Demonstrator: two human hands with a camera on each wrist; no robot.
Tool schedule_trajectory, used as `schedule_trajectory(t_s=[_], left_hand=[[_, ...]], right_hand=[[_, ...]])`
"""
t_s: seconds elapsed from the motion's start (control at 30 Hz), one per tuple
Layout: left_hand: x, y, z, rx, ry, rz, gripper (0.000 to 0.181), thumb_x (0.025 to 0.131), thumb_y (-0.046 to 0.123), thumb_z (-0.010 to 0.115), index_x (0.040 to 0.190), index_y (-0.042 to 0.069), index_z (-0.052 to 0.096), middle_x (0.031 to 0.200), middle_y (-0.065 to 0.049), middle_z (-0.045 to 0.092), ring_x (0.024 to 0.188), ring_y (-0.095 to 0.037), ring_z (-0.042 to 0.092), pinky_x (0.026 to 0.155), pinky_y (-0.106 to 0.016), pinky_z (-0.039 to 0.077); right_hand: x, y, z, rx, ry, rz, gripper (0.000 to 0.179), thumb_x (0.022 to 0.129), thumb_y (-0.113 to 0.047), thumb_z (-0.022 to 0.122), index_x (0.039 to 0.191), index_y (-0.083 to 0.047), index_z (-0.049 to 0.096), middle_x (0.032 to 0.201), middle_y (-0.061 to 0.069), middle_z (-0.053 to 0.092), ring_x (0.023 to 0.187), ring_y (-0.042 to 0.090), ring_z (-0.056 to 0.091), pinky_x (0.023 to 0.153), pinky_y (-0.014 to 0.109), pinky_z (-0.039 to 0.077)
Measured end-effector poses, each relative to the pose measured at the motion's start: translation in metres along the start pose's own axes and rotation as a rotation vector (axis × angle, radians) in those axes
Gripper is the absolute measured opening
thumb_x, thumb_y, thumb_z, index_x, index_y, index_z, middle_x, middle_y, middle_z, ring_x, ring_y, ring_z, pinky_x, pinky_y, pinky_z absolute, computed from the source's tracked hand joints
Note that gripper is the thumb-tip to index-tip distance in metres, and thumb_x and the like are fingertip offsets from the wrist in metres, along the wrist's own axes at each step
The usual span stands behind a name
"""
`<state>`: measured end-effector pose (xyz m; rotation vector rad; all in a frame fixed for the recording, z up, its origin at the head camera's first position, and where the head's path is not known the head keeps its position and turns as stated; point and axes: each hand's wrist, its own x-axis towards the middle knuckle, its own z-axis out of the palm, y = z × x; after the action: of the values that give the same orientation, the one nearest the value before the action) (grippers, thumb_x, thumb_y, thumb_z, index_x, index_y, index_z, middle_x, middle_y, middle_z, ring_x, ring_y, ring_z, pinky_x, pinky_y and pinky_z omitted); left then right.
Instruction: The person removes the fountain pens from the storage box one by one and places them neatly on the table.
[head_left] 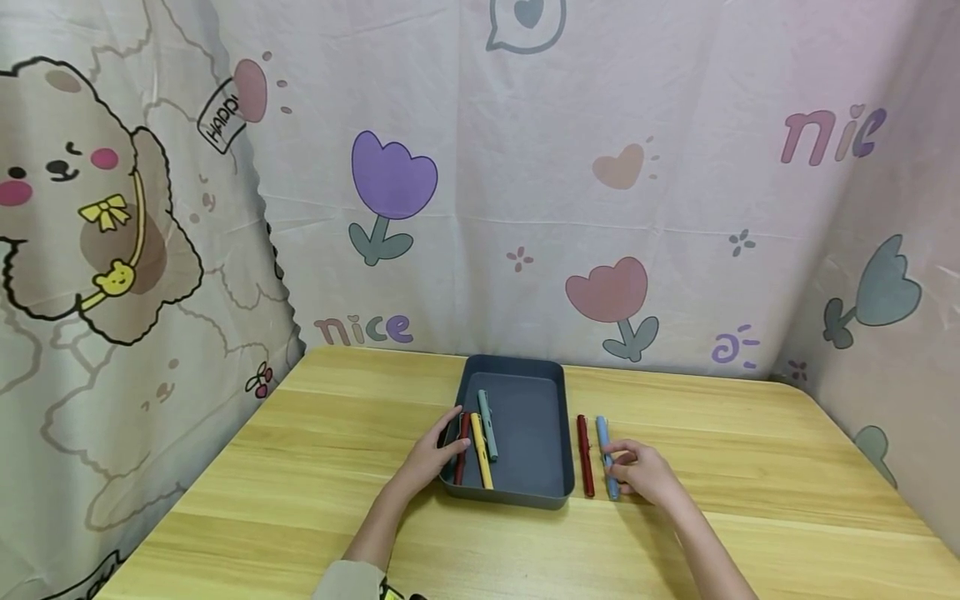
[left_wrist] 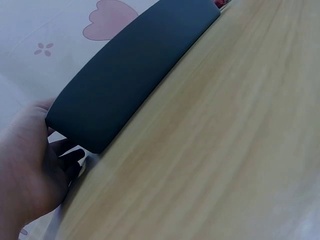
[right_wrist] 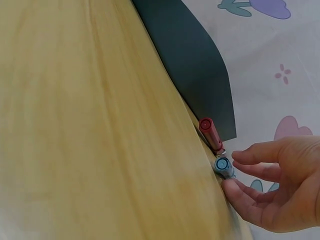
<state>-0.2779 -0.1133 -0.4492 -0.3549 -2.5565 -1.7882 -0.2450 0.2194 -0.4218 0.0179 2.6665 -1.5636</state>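
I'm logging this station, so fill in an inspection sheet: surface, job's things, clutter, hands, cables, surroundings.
Surface: wood-grain table.
Job's things: grey tray holding a red pen, yellow pen and green pen; second red pen and blue pen lie to its right.
Clutter: nothing seen.
Hands: left hand grips the tray's left side; right hand has fingers at the blue pen, whether pinching it unclear.
Cables: nothing seen.
Surroundings: printed fabric behind and on both sides.
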Motion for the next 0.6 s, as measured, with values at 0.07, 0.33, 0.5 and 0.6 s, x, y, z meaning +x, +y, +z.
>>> schedule_trajectory(t_s=[0.07, 0.33, 0.5, 0.6], left_hand=[[-0.006, 0.012, -0.002, -0.004, -0.005, 0.002, 0.059, 0.091, 0.021, 0.060, 0.143, 0.010, 0.035, 0.145, -0.021, 0.026, 0.130, -0.044, 0.020, 0.096, -0.063, 0.022], [-0.017, 0.035, -0.007, -0.005, -0.013, -0.002, 0.057, 0.091, 0.014, 0.058, 0.142, 0.003, 0.034, 0.143, -0.026, 0.025, 0.129, -0.047, 0.020, 0.097, -0.063, 0.022], [-0.018, 0.036, -0.006, -0.003, -0.014, 0.006, 0.057, 0.091, 0.016, 0.058, 0.142, 0.004, 0.034, 0.143, -0.025, 0.026, 0.129, -0.046, 0.020, 0.097, -0.063, 0.022], [-0.018, 0.037, -0.006, -0.005, -0.017, 0.007, 0.056, 0.091, 0.015, 0.058, 0.141, 0.004, 0.035, 0.143, -0.025, 0.025, 0.129, -0.046, 0.020, 0.097, -0.062, 0.022]], right_hand=[[0.000, -0.001, -0.002, -0.003, -0.005, -0.006, 0.027, 0.083, 0.007, 0.057, 0.111, 0.007, 0.058, 0.088, 0.013, 0.056, 0.066, 0.019, 0.057, 0.057, 0.030, 0.052], [0.001, -0.005, -0.004, -0.009, 0.012, -0.036, 0.028, 0.083, 0.004, 0.061, 0.111, 0.008, 0.057, 0.088, 0.012, 0.058, 0.064, 0.020, 0.057, 0.057, 0.031, 0.052], [-0.001, -0.010, -0.002, -0.003, 0.013, -0.044, 0.029, 0.083, 0.003, 0.061, 0.112, 0.006, 0.058, 0.093, 0.013, 0.059, 0.068, 0.021, 0.058, 0.060, 0.033, 0.052], [-0.003, -0.015, 0.000, 0.009, 0.009, -0.040, 0.029, 0.083, 0.002, 0.061, 0.112, 0.006, 0.058, 0.096, 0.015, 0.058, 0.067, 0.022, 0.058, 0.060, 0.033, 0.051]])
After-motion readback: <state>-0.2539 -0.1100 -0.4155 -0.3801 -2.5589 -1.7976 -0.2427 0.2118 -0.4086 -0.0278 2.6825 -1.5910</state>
